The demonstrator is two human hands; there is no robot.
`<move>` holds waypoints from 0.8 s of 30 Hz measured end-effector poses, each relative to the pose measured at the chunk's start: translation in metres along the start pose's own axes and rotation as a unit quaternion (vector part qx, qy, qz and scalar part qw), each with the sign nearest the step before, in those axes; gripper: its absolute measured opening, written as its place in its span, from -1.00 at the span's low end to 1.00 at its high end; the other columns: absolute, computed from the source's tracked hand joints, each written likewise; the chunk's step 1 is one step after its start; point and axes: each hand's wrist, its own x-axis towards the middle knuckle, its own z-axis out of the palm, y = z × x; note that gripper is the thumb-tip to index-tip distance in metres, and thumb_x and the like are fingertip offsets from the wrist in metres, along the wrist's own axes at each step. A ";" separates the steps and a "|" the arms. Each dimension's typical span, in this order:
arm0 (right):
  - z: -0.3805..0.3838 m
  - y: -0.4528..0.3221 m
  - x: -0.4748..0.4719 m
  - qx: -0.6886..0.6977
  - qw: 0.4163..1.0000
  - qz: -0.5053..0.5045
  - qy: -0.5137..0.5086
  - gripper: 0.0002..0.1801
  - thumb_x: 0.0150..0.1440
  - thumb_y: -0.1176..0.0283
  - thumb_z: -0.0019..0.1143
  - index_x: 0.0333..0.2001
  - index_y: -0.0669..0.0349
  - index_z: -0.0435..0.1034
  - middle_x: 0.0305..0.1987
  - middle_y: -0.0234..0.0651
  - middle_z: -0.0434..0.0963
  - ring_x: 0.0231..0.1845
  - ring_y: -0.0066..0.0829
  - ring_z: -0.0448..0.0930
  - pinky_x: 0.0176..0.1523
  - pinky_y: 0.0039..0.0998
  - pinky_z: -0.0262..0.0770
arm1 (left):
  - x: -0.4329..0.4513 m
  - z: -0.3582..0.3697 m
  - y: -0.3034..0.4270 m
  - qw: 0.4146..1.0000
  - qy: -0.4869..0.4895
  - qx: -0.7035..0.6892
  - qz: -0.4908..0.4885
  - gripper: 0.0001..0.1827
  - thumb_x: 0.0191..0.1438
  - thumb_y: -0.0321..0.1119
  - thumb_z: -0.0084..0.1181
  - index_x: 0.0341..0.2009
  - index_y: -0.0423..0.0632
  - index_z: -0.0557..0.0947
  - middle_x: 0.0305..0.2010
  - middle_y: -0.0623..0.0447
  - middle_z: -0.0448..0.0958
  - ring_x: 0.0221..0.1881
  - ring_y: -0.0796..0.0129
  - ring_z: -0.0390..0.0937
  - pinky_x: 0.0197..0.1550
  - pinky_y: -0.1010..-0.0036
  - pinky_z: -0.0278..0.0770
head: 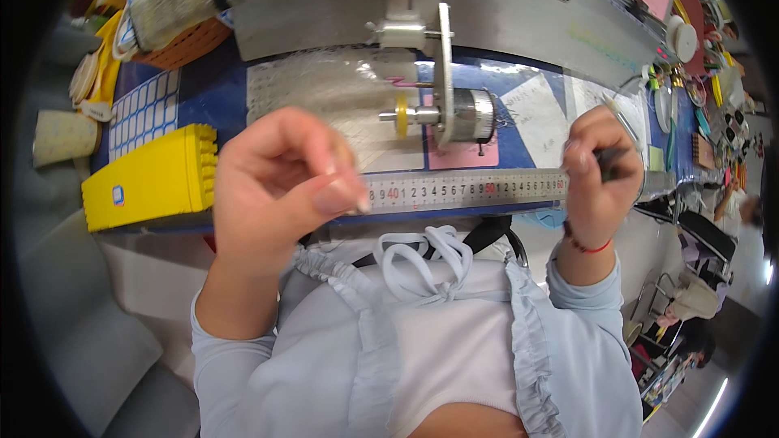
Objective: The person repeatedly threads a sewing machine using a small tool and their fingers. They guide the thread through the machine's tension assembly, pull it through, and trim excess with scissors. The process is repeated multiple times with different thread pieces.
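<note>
Both hands are raised over the near edge of the bench. My left hand (286, 176), at the left end of the visible steel ruler (462, 190), has its thumb and fingertips pinched together; whether anything fine lies between them cannot be told. My right hand (602, 170) is curled at the ruler's right part, with a slim metal tool (622, 120), perhaps tweezers or small scissors, in its fingers. Between the hands, beyond the ruler, a metal arm (445, 73) carries a spindle with a yellow ring (401, 114) and a black-and-silver graduated knob (475, 115).
A yellow plastic box (152, 179) lies at the left, near an orange basket (188, 42). A pink paper (462, 155) and a written sheet (538, 115) lie under or beside the spindle. A metal machine housing (517, 18) runs along the back. People sit far right.
</note>
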 end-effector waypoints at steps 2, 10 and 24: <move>-0.023 0.001 -0.002 -0.117 0.989 0.089 0.005 -0.94 0.07 0.63 0.22 -0.42 0.30 0.47 -0.40 -0.37 0.47 -0.47 -0.65 0.37 -0.36 -0.60 0.26 | -0.001 -0.009 0.002 0.999 -0.005 0.043 0.000 -0.81 -0.02 -0.55 0.33 -0.37 -0.16 0.53 -0.45 0.00 0.56 -0.37 0.35 0.59 -0.31 0.51 0.56; -0.032 0.035 0.009 -0.266 0.946 0.115 -0.145 -0.64 -0.05 0.85 -0.01 -0.22 0.29 0.57 -0.24 -0.27 0.50 -0.24 -0.44 0.56 -0.12 -0.53 0.47 | 0.002 -0.025 0.009 0.990 0.006 0.141 -0.014 -0.83 0.17 -0.37 0.17 -0.39 -0.20 0.56 -0.47 -0.06 0.55 -0.43 0.31 0.57 -0.38 0.51 0.51; -0.047 0.037 0.003 -0.173 0.971 0.132 -0.097 -0.80 -0.14 0.53 0.43 -0.47 0.22 0.47 -0.40 -0.48 0.45 -0.49 -0.70 0.29 -0.46 -0.66 0.10 | 0.015 -0.020 0.007 0.980 -0.004 0.201 -0.002 -0.72 0.20 -0.21 0.13 -0.38 -0.19 0.54 -0.47 -0.03 0.53 -0.42 0.35 0.51 -0.37 0.53 0.47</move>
